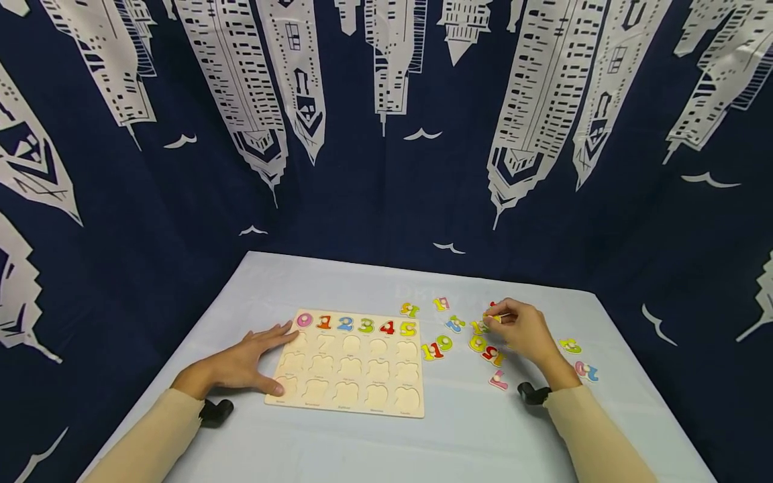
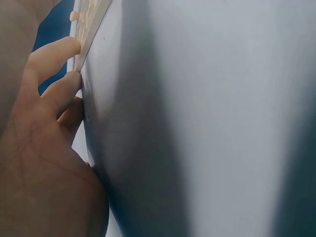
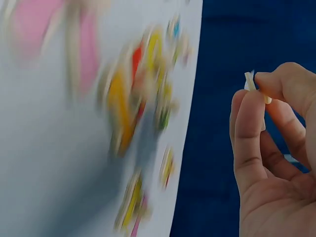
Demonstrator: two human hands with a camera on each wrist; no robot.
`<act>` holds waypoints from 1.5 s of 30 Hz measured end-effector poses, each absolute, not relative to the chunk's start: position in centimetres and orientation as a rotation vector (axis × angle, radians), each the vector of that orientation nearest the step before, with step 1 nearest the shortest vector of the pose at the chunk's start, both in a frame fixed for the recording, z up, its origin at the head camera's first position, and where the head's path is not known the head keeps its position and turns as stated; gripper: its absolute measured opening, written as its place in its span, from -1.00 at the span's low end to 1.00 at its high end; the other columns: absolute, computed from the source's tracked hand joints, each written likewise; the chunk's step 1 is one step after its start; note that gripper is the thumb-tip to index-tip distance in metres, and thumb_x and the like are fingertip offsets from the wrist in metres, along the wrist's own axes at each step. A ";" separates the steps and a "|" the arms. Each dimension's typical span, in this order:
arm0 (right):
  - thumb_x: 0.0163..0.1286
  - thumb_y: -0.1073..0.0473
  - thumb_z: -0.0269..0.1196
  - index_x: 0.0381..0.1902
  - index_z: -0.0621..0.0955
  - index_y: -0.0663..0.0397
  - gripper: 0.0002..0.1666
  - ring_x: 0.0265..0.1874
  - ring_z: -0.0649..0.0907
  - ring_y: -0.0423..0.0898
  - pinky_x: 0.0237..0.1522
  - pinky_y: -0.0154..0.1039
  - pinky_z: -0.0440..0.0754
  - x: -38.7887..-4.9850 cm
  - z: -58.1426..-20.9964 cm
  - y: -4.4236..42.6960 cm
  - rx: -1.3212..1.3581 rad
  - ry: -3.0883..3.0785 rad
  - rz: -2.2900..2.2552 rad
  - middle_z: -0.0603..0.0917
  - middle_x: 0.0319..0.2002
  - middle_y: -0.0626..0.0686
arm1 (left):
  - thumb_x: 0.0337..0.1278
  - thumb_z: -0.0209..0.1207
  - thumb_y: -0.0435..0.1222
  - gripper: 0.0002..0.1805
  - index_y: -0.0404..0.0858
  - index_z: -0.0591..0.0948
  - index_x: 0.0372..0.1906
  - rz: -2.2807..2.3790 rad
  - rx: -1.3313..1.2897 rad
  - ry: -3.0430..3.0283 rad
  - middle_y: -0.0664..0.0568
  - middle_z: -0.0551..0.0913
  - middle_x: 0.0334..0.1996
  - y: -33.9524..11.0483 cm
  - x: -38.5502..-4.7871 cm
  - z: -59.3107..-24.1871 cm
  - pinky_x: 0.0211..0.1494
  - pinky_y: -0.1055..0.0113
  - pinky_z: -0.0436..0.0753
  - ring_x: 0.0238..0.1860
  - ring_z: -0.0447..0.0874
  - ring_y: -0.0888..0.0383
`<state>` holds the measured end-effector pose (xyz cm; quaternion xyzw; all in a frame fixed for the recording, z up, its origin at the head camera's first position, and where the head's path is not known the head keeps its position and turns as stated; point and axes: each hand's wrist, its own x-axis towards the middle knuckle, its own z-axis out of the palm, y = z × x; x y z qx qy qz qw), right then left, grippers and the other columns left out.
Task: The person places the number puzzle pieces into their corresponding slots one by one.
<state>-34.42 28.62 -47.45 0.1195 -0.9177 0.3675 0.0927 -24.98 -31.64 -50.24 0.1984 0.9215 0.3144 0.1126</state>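
Observation:
A wooden number puzzle board (image 1: pixel 367 404) lies on the table, its top row filled with coloured numerals from 0 to 5 and its lower recesses bare. My left hand (image 1: pixel 244 362) rests along the board's left edge, fingers spread and thumb at the near corner; the left wrist view shows its fingertips touching the board's edge. Above the scattered pieces, my right hand (image 1: pixel 524 330) pinches a small puzzle piece (image 3: pixel 250 81) between thumb and fingers. The piece is seen edge-on in the right wrist view, so its number cannot be read.
Several number pieces lie right of the board, including a green-and-yellow piece (image 1: pixel 409 309), a blue 2 piece (image 1: pixel 455 324), a red-and-orange 15 (image 1: pixel 492 355) and a pink 7 (image 1: pixel 498 380). Farther right are a yellow-green piece (image 1: pixel 570 345) and a pink-and-blue piece (image 1: pixel 586 371). A dark patterned curtain (image 1: pixel 374 201) hangs behind.

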 end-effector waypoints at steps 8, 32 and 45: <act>0.61 0.17 0.56 0.12 0.89 0.14 -0.76 -0.06 0.97 0.14 -0.06 -0.33 0.87 -33.3 -46.8 22.2 0.549 -2.696 1.482 0.98 0.04 0.17 | -0.05 0.81 0.07 0.36 -0.19 0.36 0.85 0.929 0.604 2.717 -0.36 0.12 0.91 -31.5 -25.1 -50.2 0.80 -0.77 -0.16 0.89 0.00 -0.59; 0.51 0.19 0.64 -0.10 0.93 -0.04 -0.93 -0.34 0.84 -0.31 -0.24 -0.44 0.71 -31.2 -49.4 2.4 0.827 -2.722 1.613 0.96 -0.04 0.02 | -0.01 0.81 0.01 0.26 -0.29 0.44 0.77 0.956 0.688 2.678 -0.43 0.19 0.87 -32.3 -25.4 -49.5 0.76 -0.80 -0.05 0.85 0.08 -0.62; 0.48 0.26 0.65 -0.27 0.91 0.02 -0.90 -0.32 0.63 -0.39 -0.16 -0.48 0.65 -31.1 -50.2 -6.3 0.804 -2.796 1.415 0.88 -0.34 -0.13 | -0.01 0.82 -0.01 0.26 -0.31 0.44 0.76 0.962 0.693 2.680 -0.41 0.23 0.86 -32.3 -25.3 -49.4 0.73 -0.83 -0.02 0.84 0.14 -0.62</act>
